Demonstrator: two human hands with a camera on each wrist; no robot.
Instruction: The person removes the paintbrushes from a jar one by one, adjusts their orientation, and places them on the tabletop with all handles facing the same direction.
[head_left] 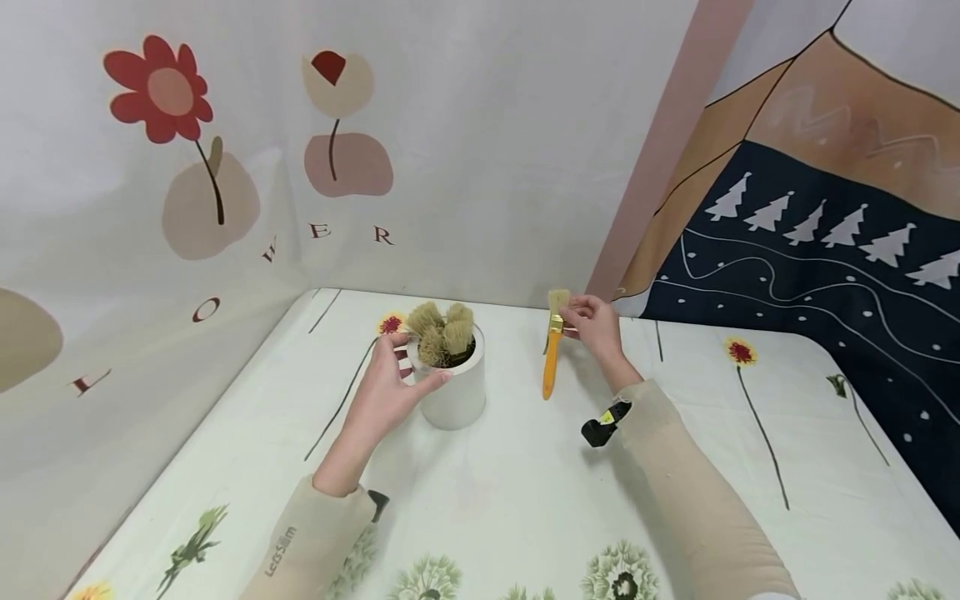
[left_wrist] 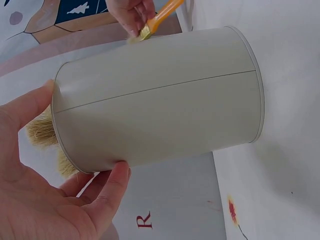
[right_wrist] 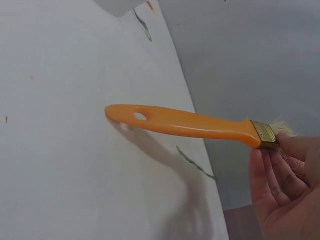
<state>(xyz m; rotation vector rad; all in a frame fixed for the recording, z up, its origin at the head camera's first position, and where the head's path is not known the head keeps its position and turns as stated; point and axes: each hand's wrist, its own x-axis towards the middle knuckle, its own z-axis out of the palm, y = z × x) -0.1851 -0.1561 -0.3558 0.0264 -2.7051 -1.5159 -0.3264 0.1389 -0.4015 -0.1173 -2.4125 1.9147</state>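
A white cylindrical container [head_left: 454,404] stands on the table, with several pale-bristled brushes [head_left: 442,329] in it, bristles up. My left hand [head_left: 386,387] grips its rim, thumb on the near side and fingers round the left; the left wrist view shows the thumb and fingers on the container's wall [left_wrist: 160,100]. To the right, my right hand [head_left: 596,329] pinches a paintbrush [head_left: 551,362] near its brass ferrule [right_wrist: 264,134]. The brush's orange handle [right_wrist: 175,121] points down toward the table, its bristles [head_left: 558,298] up. Inside the container, the brushes' handles are hidden.
A white cloth printed with flowers covers the table [head_left: 510,500]. Behind it hangs a pale curtain [head_left: 480,167] with flower prints and letters. A dark cloth with white trees [head_left: 810,225] hangs at the right. Each wrist wears a black camera mount [head_left: 606,425].
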